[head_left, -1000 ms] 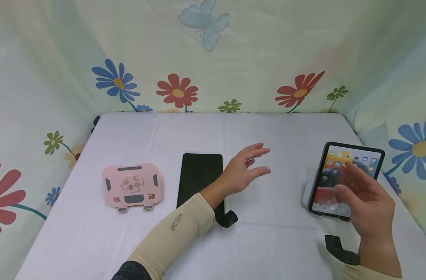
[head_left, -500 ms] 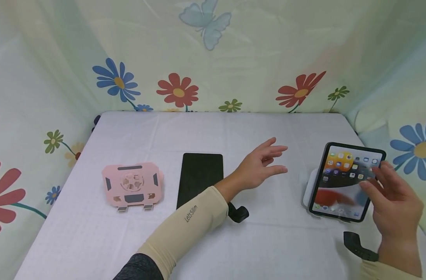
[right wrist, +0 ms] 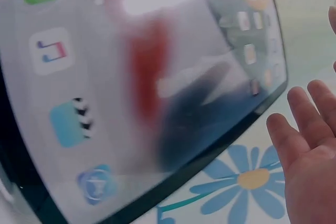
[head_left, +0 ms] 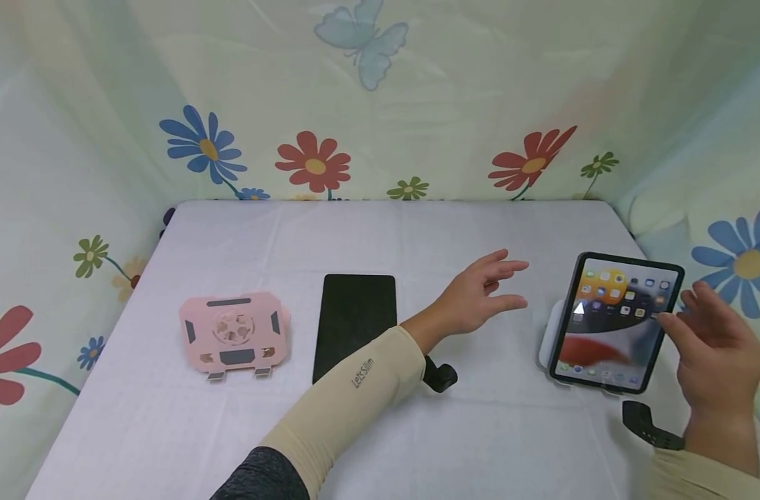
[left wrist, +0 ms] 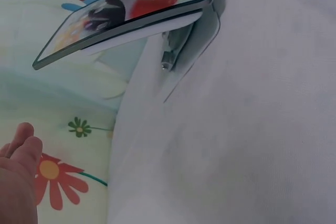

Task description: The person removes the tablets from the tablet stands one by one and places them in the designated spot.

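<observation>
A lit tablet [head_left: 613,323] in a black frame leans on a white stand [head_left: 547,340] at the right of the table. In the left wrist view the stand's metal hinge [left wrist: 170,56] shows under the tablet. My right hand [head_left: 723,354] is at the tablet's right edge, fingers loosely bent and holding nothing; the right wrist view shows its fingertips beside the screen's edge. Left of the tablet, my left hand [head_left: 473,298] hovers over the table with fingers extended, nothing in it. Its forearm partly covers a flat black tablet-like slab [head_left: 357,316].
A pink case-like holder [head_left: 236,330] with grey pads and two small feet lies at the left. White cloth covers the table [head_left: 479,444]. A flower-printed curtain [head_left: 442,104] stands behind and at both sides.
My right hand has moved right, from in front of the screen to its right edge. The left hand has moved right, closer to the tablet, uncovering more of the black slab.
</observation>
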Available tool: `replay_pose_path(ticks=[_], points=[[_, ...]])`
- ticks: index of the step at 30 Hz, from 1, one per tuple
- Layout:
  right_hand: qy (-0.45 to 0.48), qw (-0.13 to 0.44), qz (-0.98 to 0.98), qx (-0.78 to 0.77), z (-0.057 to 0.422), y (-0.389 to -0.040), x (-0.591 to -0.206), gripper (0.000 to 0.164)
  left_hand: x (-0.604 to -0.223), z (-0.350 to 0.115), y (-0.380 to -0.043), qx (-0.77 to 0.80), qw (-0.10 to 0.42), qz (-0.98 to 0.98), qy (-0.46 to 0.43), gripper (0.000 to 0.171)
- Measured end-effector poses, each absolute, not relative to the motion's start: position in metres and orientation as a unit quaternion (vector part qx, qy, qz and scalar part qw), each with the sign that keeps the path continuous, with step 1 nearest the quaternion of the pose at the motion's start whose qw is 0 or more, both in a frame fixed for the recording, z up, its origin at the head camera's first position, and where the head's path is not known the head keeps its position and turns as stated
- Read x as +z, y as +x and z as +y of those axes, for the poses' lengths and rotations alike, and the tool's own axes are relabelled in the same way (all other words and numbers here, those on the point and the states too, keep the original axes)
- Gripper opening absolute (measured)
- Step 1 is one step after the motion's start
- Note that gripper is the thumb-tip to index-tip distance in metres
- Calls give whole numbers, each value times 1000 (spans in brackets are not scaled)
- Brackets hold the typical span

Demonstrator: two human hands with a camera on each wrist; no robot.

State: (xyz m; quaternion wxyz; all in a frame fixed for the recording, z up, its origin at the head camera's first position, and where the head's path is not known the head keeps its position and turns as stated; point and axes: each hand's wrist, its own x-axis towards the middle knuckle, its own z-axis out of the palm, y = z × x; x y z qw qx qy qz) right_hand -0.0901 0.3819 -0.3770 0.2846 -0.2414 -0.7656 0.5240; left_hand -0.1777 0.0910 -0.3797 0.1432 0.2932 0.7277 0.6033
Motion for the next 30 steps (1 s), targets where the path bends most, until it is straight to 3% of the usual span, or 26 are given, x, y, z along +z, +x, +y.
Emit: replay_pose_path(ticks=[15, 30], points=[[-309, 244, -740, 545, 399, -103, -384, 54, -378, 108, -182, 579, 154, 746, 291, 54], [-280, 273, -646, 656, 407, -107, -385, 51, -374, 127, -184, 564, 166, 757, 286, 54]])
